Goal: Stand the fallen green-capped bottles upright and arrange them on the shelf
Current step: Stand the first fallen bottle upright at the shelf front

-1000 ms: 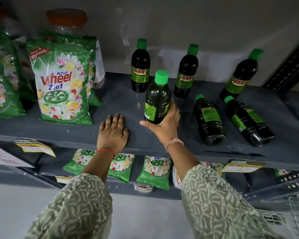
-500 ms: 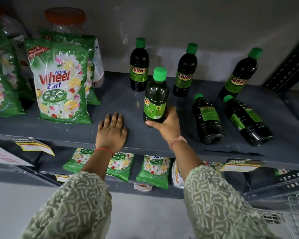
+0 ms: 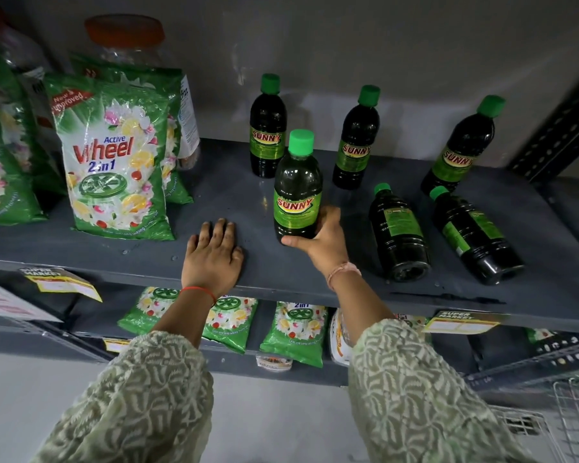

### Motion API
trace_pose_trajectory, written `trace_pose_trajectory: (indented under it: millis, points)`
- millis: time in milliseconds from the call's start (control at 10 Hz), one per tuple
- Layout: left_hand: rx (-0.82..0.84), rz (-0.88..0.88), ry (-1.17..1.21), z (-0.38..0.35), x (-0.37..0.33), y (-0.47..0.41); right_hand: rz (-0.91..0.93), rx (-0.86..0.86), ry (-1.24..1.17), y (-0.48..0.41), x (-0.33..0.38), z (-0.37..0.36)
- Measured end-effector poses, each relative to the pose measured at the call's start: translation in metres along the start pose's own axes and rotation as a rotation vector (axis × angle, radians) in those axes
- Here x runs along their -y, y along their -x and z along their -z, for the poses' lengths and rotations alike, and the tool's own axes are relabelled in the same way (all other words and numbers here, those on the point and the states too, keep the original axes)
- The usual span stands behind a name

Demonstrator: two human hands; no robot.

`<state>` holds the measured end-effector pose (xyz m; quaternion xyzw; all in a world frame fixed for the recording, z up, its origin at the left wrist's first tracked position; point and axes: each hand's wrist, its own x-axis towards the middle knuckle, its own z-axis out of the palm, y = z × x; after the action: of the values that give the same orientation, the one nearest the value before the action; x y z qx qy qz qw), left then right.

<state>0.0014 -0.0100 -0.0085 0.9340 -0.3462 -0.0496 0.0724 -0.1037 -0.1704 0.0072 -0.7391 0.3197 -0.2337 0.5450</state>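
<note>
A dark green-capped Sunny bottle (image 3: 297,188) stands upright on the grey shelf (image 3: 214,202), its label facing me, with my right hand (image 3: 321,240) wrapped around its base. My left hand (image 3: 214,253) lies flat, palm down, on the shelf's front edge to the left. Three more bottles stand upright at the back: one at the left (image 3: 268,128), one in the middle (image 3: 356,142), one at the right (image 3: 458,148). Two bottles lie on their sides to the right, caps pointing away from me: the nearer one (image 3: 398,232) and the outer one (image 3: 475,235).
Green Active Wheel detergent bags (image 3: 114,162) stand on the shelf's left, with an orange-lidded jar (image 3: 124,35) behind them. Smaller green packets (image 3: 295,332) lie on the lower shelf. Price tags (image 3: 462,324) hang off the front edge. A wire basket (image 3: 569,422) is at bottom right.
My right hand has turned the held bottle so its Sunny label faces me, and the bottle now sits upright on the shelf. The left hand has stayed flat.
</note>
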Motion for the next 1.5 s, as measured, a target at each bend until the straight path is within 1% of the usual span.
trace_pose_trajectory:
  millis: [200, 300, 400, 600, 800, 1000, 1100, 1200, 1300, 1400, 1500]
  points:
    - [-0.02, -0.008, 0.006, 0.001, 0.0, 0.001, -0.007, 0.069, 0.022, 0.0, -0.008, 0.005]
    - [-0.021, -0.009, 0.017, 0.0, 0.0, 0.0, 0.02, 0.028, 0.007, 0.004, -0.009, 0.005]
    - [-0.024, -0.001, 0.057, 0.0, 0.0, 0.0, 0.055, -0.016, 0.067, 0.006, -0.009, 0.002]
    - [0.018, -0.024, 0.065, 0.002, -0.001, 0.0, 0.046, -0.083, 0.157, 0.023, -0.003, -0.001]
    - [0.035, -0.021, 0.06, 0.003, -0.002, 0.0, 0.093, -0.101, 0.182, 0.064, -0.017, 0.001]
    - [0.039, -0.019, 0.055, 0.003, -0.002, 0.001, 0.121, -0.107, 0.183, 0.08, -0.018, 0.003]
    - [0.031, -0.02, 0.054, 0.003, -0.002, 0.0, 0.096, -0.082, 0.186, 0.081, -0.015, 0.005]
    - [0.04, -0.019, 0.059, 0.004, -0.001, -0.001, 0.074, -0.056, 0.13, 0.094, -0.009, 0.009]
    - [0.057, -0.005, 0.096, 0.007, -0.005, -0.003, 0.171, -0.172, 0.209, 0.106, 0.011, 0.038]
    - [0.068, 0.022, 0.114, 0.006, -0.013, -0.005, 0.16, -0.405, 0.569, 0.066, 0.029, 0.093]
    - [0.057, 0.05, 0.089, 0.001, -0.019, -0.005, -0.319, -0.192, 0.671, 0.012, 0.028, 0.129]
